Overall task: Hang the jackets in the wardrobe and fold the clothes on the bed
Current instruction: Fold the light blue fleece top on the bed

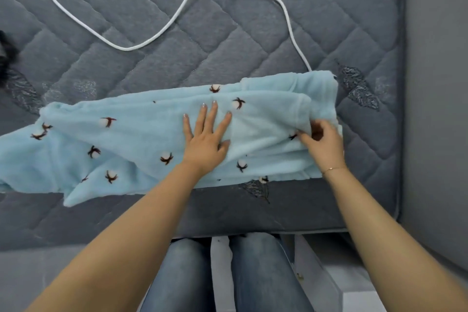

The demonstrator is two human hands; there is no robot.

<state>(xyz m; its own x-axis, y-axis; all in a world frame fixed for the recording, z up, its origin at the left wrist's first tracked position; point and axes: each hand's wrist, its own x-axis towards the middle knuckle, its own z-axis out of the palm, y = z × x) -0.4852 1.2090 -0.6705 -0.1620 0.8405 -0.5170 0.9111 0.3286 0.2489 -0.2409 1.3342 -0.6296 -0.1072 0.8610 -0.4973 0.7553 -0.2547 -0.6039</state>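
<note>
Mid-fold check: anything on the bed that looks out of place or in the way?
Yes: a white cable snakes loose across the mattress, its end running under the top right corner of the light blue fleece garment. The left hand presses the fleece flat; the right hand pinches a fold.

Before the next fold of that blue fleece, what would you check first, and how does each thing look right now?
1. Left hand flat on the fleece, pinning it: ok.
2. Right hand has a grip on the folded edge: ok.
3. Fleece smooth: not ok, left end is rumpled.
4. Fleece fully on the mattress: cannot tell, the left end runs out of view.
5. White cord clear of the fleece: not ok, it runs under the far right corner.
</note>
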